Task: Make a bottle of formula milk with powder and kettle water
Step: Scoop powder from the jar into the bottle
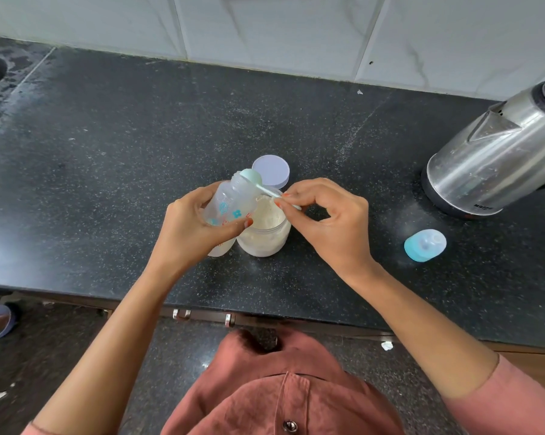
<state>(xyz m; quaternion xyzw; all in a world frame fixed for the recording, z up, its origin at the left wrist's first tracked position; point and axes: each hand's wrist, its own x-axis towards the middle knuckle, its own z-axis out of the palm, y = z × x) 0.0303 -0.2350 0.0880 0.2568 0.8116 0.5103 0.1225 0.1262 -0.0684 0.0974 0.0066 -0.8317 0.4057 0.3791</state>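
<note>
On the black speckled stone counter [123,146], the left hand [186,230] curls its fingers and thumb round a clear plastic baby bottle with blue prints [230,204], tilted with its open mouth pointing away. The right hand [331,221] pinches the thin handle of a pale green plastic scoop [261,186] between thumb and fingertips, with the scoop's bowl at the bottle's mouth. Just below both stands an open clear jar of cream powder [265,238]. Its round lilac lid [271,171] lies just behind. To the right lies a blue teat cap [425,245], and farther right stands a steel kettle [497,152].
</note>
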